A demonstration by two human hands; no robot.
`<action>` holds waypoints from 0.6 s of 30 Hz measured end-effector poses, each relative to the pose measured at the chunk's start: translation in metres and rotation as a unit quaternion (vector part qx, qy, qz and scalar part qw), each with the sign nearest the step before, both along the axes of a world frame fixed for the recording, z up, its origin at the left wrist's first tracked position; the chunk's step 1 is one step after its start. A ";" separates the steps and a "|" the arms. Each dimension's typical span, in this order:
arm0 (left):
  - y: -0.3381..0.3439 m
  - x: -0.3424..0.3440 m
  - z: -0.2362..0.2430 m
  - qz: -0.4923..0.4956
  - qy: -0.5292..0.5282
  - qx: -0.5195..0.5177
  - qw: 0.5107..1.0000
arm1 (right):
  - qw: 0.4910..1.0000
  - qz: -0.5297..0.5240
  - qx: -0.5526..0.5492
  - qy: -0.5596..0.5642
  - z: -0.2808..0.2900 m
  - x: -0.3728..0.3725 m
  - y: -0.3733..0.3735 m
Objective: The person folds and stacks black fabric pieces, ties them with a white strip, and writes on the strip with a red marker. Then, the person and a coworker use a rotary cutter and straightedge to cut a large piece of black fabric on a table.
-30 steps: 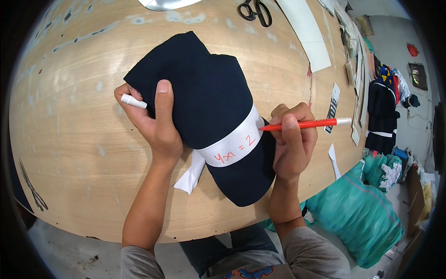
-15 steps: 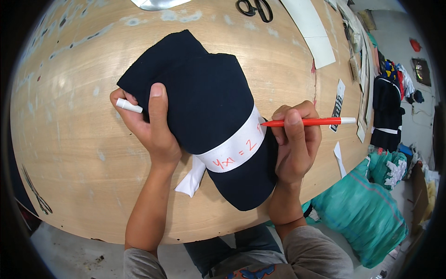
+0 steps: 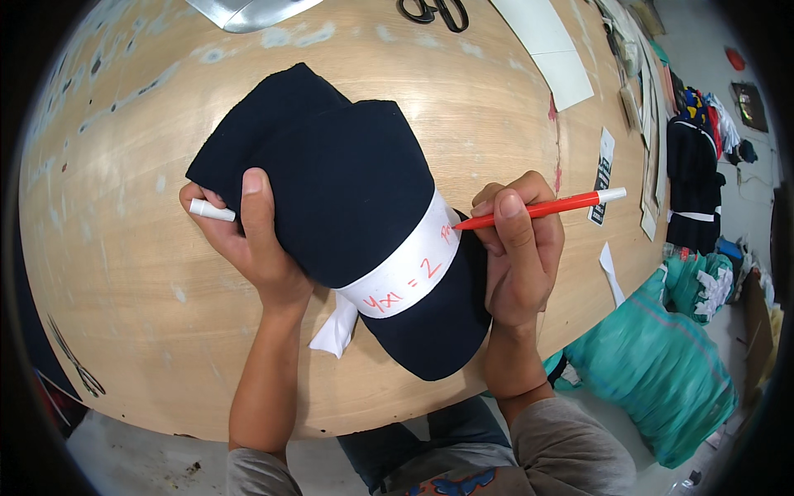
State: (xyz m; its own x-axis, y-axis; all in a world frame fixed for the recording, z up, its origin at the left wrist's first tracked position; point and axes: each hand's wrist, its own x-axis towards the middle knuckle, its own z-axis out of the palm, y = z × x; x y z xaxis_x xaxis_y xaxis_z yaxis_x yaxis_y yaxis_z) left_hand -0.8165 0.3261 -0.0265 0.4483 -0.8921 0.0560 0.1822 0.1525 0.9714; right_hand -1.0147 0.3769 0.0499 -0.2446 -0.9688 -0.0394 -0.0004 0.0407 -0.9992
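Note:
A folded stack of dark navy fabric lies on the wooden table, wrapped by a white paper band with red handwriting on it. My left hand presses down on the stack's left edge and also holds a white pen cap in its fingers. My right hand grips a red pen whose tip rests on the right end of the band.
Black scissors lie at the table's far edge beside white paper sheets. A metal tool lies near the left rim. Paper strips and tags sit at the right. A teal bag stands on the floor.
The pen tip has moved along the band's right end, where a new red mark now shows. My left hand keeps holding the stack down.

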 end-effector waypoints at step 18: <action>0.001 0.004 -0.006 -0.006 -0.007 0.006 1.000 | 0.999 -0.017 0.028 -0.022 0.000 0.000 -0.006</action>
